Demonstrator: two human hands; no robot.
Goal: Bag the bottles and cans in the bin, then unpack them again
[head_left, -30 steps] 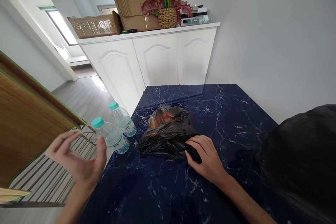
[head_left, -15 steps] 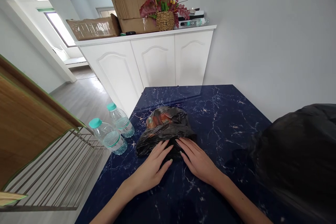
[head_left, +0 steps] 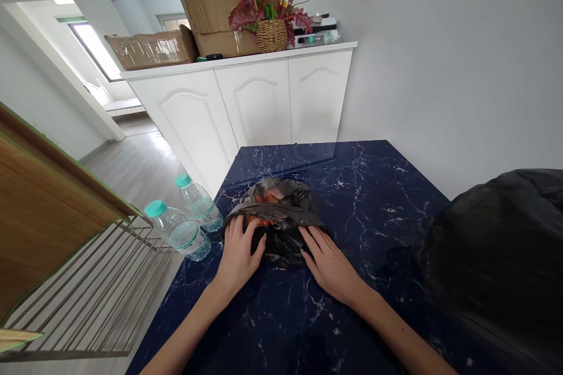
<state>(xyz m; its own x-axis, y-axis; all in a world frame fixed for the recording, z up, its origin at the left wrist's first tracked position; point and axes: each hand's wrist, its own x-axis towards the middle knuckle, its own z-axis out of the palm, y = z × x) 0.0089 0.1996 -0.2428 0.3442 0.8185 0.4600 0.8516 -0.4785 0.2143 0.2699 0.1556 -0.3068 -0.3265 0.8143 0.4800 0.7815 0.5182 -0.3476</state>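
A crumpled black plastic bag (head_left: 285, 246) lies on the dark blue marbled table (head_left: 352, 187), with orange-red items (head_left: 269, 195) showing through its thin film and at an opening near my left fingers. My left hand (head_left: 240, 255) is at the bag's left front, fingers apart, their tips under the raised edge of the plastic. On the bag's right front rests my right hand (head_left: 329, 263), its fingers spread and touching the plastic. What the items inside are cannot be made out.
Two water bottles with teal caps (head_left: 178, 231) (head_left: 200, 205) stand at the table's left edge. A large black bag (head_left: 497, 258) bulges at the right. Beyond the table is a white cabinet (head_left: 259, 99) carrying cardboard boxes and a flower basket (head_left: 271, 35). A metal rack (head_left: 97, 287) is at lower left.
My left hand has moved left, and its fingertips have gone under the bag's edge. The front of the bag has lifted and opened, showing orange-red contents. My right hand has barely moved.
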